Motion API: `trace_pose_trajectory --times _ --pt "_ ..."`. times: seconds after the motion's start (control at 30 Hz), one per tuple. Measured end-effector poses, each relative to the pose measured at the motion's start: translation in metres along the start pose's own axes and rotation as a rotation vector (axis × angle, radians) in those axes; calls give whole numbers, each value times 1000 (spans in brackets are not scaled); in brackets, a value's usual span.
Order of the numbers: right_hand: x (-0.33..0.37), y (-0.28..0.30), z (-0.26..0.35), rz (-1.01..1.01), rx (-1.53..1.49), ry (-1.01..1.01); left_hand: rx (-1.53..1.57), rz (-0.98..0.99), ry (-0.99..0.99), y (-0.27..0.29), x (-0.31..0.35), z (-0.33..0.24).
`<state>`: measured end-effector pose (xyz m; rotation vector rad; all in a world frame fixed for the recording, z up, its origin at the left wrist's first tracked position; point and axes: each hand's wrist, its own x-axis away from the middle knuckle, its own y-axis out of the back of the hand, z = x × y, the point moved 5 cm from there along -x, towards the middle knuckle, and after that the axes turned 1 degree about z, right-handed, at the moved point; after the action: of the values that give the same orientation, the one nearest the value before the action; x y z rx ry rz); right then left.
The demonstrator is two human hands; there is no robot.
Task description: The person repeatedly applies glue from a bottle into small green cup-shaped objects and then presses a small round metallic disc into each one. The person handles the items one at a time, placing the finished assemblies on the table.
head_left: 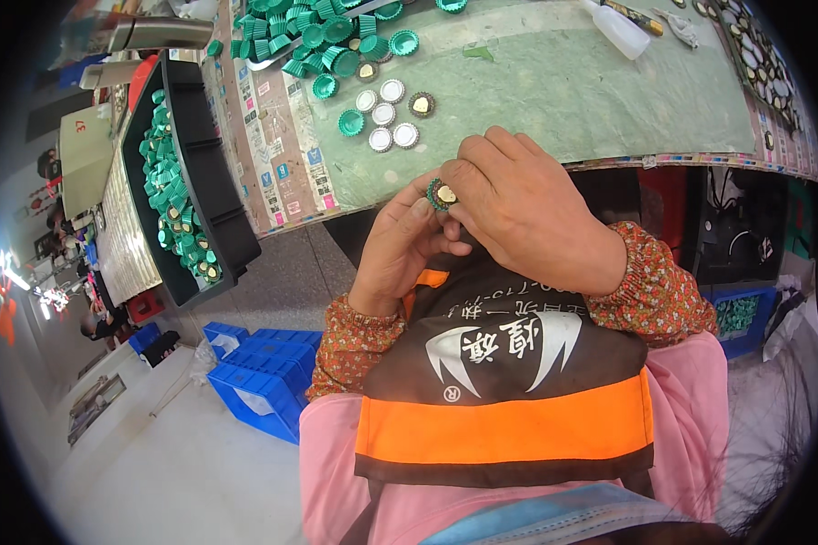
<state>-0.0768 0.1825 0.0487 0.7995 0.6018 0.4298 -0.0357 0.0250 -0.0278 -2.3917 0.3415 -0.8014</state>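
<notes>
Green crimped cap (pixel 442 194), gold-centred, sits pinched between the left hand (pixel 407 238) and right hand (pixel 529 207) at the tabletop's (pixel 573 109) near edge, right fingertips partly hidden. Pale characters mark the dark apron (pixel 613 363). Beyond lie five white-faced caps (pixel 383 114); the green cup pile (pixel 344 62), cut off above, defies counting.

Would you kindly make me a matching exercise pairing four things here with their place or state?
1. black tray
2. white bottle
3. orange band
4. green-rimmed cap

A. across the dark apron
B. between left hand and right hand
C. filled with green caps
D. lying on the table

Pairs: 1-C, 2-D, 3-A, 4-B
</notes>
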Motion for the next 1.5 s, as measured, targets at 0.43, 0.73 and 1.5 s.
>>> trace_pose_trajectory --times 0.43,0.73,1.5 --pt "3 -8 -3 -27 -145 38 -298 -127 -104 -12 7 -5" --pt "16 -20 -30 69 -664 -363 -322 -173 -151 -15 2 -8" --pt "23 -44 -38 288 -1255 -804 -370 -248 -103 -12 2 -8"
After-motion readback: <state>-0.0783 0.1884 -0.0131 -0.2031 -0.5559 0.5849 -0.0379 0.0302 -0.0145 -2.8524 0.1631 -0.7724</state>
